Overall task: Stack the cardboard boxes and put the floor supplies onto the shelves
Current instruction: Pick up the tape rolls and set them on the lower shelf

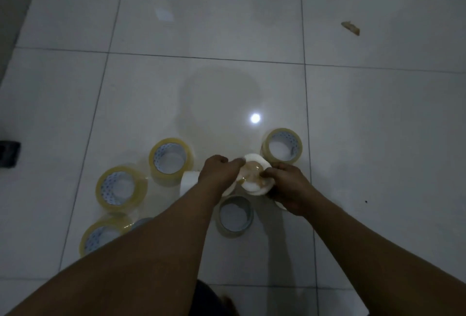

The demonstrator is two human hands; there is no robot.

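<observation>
Hands first: my left hand (pixel 220 171) and right hand (pixel 288 185) both grip a white roll (pixel 253 187) low over the floor (pixel 227 83), fingers (pixel 272 171) curled onto its plastic-covered top. Clear tape rolls (pixel 170 161) stand around it. I judge this the supply-gathering step; no shelf shows. Next comes a firm lift, then finding the shelves.

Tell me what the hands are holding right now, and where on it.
Both hold one white roll: the left hand grips its left edge and the right hand grips its right edge.
</observation>
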